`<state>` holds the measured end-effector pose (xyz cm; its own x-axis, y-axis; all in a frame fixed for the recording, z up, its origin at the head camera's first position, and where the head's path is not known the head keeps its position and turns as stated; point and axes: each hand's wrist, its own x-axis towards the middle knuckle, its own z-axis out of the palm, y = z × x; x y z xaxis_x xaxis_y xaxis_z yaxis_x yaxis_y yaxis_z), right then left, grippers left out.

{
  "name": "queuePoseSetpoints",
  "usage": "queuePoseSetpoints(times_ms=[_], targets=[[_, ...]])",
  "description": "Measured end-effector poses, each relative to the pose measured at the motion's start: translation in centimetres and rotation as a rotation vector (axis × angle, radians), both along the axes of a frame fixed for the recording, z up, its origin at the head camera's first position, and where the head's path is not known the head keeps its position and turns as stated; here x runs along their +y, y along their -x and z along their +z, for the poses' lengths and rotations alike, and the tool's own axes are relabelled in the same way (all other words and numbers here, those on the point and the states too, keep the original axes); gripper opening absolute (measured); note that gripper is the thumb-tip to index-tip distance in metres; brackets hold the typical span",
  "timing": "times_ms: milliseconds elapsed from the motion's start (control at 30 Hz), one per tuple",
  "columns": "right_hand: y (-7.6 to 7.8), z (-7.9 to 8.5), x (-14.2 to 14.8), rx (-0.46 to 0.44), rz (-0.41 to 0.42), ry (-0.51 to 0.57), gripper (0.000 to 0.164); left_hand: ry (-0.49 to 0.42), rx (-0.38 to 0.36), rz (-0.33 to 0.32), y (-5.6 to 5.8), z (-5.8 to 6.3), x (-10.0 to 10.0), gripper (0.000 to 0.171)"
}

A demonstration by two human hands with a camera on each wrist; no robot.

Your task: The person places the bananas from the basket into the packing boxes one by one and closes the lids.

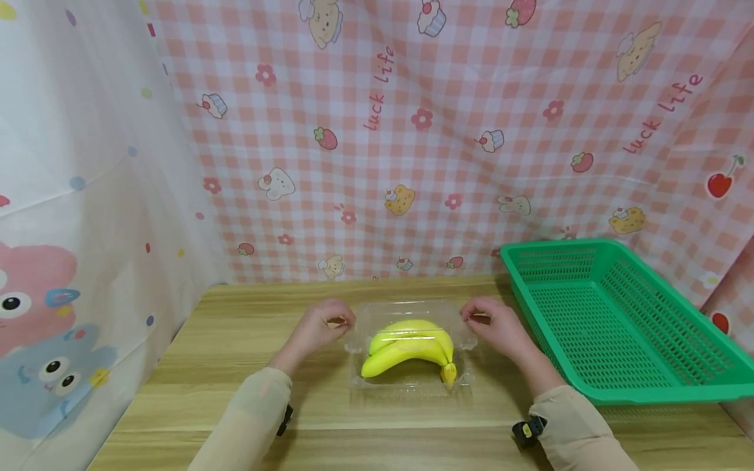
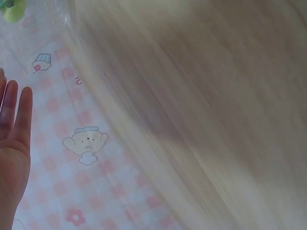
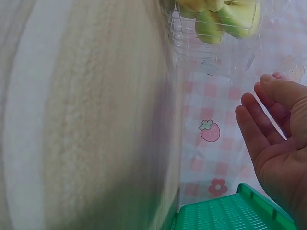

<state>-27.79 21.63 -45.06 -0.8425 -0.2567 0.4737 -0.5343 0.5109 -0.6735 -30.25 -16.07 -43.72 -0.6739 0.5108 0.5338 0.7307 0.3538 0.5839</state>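
A clear plastic clamshell box (image 1: 377, 313) sits on the wooden table with a bunch of yellow bananas (image 1: 406, 353) inside. Its lid is tilted over the bananas, and light glints off the plastic. My left hand (image 1: 321, 327) pinches the lid's left edge between thumb and finger. On the opposite edge, my right hand (image 1: 495, 325) pinches the lid the same way. The right wrist view shows the thumb and fingertips close by the transparent edge, bananas (image 3: 220, 19) above. Only some straight fingers of the left hand (image 2: 13, 148) show in the left wrist view.
A large green plastic basket (image 1: 533, 320) with perforated sides stands right of the box, close to my right forearm. The wooden table (image 1: 235, 340) ends at a pink checked cloth (image 1: 353, 163) behind. A pale printed curtain (image 1: 88, 216) hangs at the left.
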Motion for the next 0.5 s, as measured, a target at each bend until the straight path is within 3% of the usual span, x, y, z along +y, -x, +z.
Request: queuePoseSetpoints(times_ms=[200, 500], targets=[[-0.1, -0.06, 0.07, 0.064, 0.035, -0.039, 0.028, 0.073, 0.174, -0.017, 0.03, -0.22, -0.14, 0.028], [-0.27, -0.14, 0.16, 0.176, 0.045, -0.138, 0.031, 0.134, 0.25, -0.044, -0.36, -0.31, -0.19, 0.026]])
